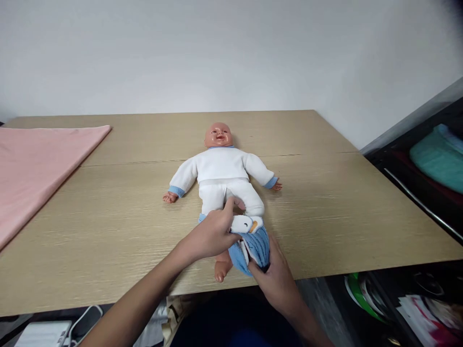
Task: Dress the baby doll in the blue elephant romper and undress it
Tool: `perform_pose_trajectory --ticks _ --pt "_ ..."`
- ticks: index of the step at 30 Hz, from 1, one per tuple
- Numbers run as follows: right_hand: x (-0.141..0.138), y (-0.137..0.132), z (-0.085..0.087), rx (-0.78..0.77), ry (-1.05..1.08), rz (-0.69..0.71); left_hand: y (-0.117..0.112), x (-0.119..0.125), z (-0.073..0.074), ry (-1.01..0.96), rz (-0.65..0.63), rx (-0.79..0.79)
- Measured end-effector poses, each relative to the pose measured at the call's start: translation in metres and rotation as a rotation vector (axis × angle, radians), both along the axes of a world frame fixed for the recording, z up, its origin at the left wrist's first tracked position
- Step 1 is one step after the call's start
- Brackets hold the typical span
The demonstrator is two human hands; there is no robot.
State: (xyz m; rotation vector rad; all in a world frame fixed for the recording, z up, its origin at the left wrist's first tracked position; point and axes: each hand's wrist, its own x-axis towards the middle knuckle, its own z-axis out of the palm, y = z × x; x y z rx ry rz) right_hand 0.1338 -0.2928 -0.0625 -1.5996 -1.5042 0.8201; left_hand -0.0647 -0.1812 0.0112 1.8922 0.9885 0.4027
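Left hand (215, 231): fingers curled narrow, thumb on blue ribbed-fabric piece with white, orange-beaked face (258, 243). Right hand (277, 279): gripping its lower right side, thumb at the slit. Pale wood-grain table (108, 241), pink cloth (43, 168) left, plain white wall (162, 53) behind. Piece sits at near edge, over a leg of white-suited plastic baby doll (224, 166); face end points wallward, slit toward wearer. Doll's long axis: head wallward, feet near edge.

You've got no readable text, brand, number or sign in view. Papers (415, 311) at near right, white and red: too blurred for you to read any print.
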Motion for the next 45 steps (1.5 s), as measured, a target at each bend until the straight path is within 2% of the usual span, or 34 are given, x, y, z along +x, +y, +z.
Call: perform_pose_trajectory --ticks 4,7,11,15,19,24,28,30,33,37,40,43,45 --pt "-0.003 -0.002 0.0 0.145 0.027 -0.003 0.006 -0.008 0.003 -0.102 -0.032 -0.094" --pt "-0.001 0.001 -0.005 0.235 0.123 -0.016 0.009 -0.014 0.001 -0.181 -0.09 -0.137" --pt "0.008 0.011 -0.005 0.28 0.195 -0.038 0.011 -0.02 0.002 -0.126 -0.139 -0.062" --pt "0.024 0.027 0.006 0.296 0.106 0.046 0.016 -0.023 0.005 -0.111 -0.211 0.013" --pt "0.038 0.045 0.016 0.283 0.044 0.129 0.023 -0.024 0.003 -0.179 -0.27 0.0" --pt "0.038 0.055 0.014 0.349 0.086 0.243 0.027 -0.029 -0.004 -0.244 -0.242 -0.06" --pt "0.036 0.054 0.011 0.41 0.029 0.297 0.028 -0.032 -0.007 -0.261 -0.202 -0.09" --pt "0.041 0.056 0.013 0.378 -0.032 0.289 0.029 -0.032 -0.006 -0.245 -0.19 -0.105" --pt "0.055 0.067 0.021 0.23 -0.067 0.327 0.03 -0.031 -0.002 -0.218 -0.18 -0.083" --pt "0.073 0.088 0.037 0.075 0.078 0.435 0.03 -0.029 0.003 -0.21 -0.172 0.012" --pt "0.075 0.096 0.046 -0.007 0.154 0.559 0.029 -0.029 0.001 -0.178 -0.129 -0.036" --pt "0.071 0.099 0.05 -0.025 0.165 0.661 0.027 -0.027 -0.002 -0.178 -0.074 -0.018" --pt "0.067 0.102 0.048 -0.009 0.257 0.665 0.025 -0.025 -0.003 -0.183 -0.017 0.045"
